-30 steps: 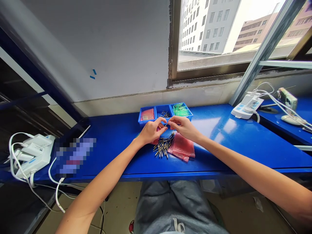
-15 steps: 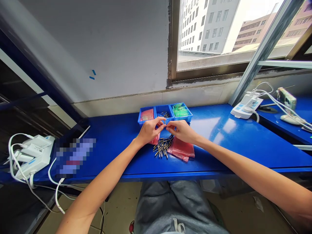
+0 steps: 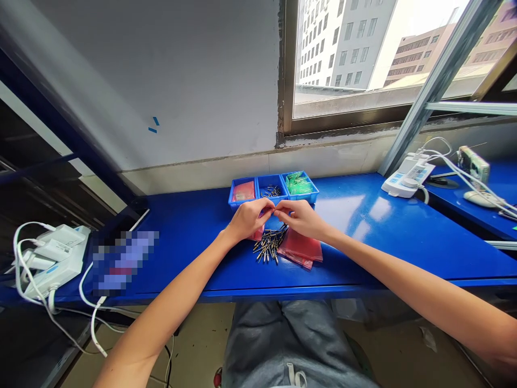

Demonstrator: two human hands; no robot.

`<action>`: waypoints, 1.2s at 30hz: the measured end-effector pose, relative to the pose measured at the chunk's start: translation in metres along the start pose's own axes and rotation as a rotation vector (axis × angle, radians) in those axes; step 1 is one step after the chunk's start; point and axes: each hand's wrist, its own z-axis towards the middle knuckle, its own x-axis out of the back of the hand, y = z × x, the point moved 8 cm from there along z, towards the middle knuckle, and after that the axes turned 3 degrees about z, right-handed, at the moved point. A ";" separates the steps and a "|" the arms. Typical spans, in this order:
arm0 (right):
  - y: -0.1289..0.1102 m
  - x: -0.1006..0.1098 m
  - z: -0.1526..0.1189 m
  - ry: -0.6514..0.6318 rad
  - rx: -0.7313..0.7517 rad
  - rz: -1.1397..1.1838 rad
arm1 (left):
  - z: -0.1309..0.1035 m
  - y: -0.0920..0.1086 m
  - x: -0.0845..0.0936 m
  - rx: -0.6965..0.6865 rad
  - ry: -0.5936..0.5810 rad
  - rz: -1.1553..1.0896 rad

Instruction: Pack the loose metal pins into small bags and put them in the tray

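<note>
Your left hand [image 3: 247, 220] and right hand [image 3: 301, 216] meet near the metal pins [image 3: 268, 246], each grip's closure impossible to tell, apparently mid-handling that next needs steadiness.

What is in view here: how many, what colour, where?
Table: one, blue, centre
Trays: three, blue, table's rear
Tray bag: one visible, red, left tray
Tray pins: several, dark, middle tray
Green bags: several, green, right tray
Loose pins: many, black-and-brass, centre
Flat bags: several, red, beside loose pins
Power strips: two, white, left, right
Cables: several, mostly white, by strips
Window: one, brown-framed, upper right
Tape strips: two, blue, on wall
Trousers: one pair, grey, below
Left hand: one, bare, centre
Right hand: one, bare, centre
</note>
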 end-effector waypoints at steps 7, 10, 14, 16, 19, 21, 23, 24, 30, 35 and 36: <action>0.006 0.001 0.000 0.016 0.064 -0.173 | -0.001 -0.007 -0.005 0.070 -0.040 -0.024; 0.004 -0.002 0.000 -0.039 0.090 -0.204 | -0.002 -0.006 -0.006 0.077 -0.049 -0.005; 0.006 0.004 0.001 -0.058 0.089 -0.323 | 0.000 0.002 0.003 0.056 0.056 -0.003; 0.008 0.016 0.003 0.023 0.072 -0.393 | 0.001 0.001 0.015 0.094 0.177 0.041; 0.008 0.034 0.006 0.191 0.096 -0.559 | 0.001 -0.008 0.030 0.188 0.288 0.078; 0.009 0.041 0.009 0.280 0.110 -0.665 | 0.002 -0.016 0.033 0.223 0.292 0.063; 0.014 0.042 0.011 0.320 0.100 -0.738 | 0.002 -0.020 0.032 0.228 0.266 0.062; 0.017 0.040 0.013 0.321 0.094 -0.765 | 0.003 -0.020 0.030 0.220 0.243 0.072; 0.010 0.027 0.010 0.273 0.176 -0.798 | 0.003 -0.010 -0.001 0.124 -0.030 0.195; -0.005 0.010 0.003 0.070 0.248 -0.674 | -0.002 -0.010 -0.019 0.073 -0.185 0.263; -0.006 0.004 0.002 0.008 0.254 -0.643 | -0.002 -0.010 -0.021 0.066 -0.204 0.279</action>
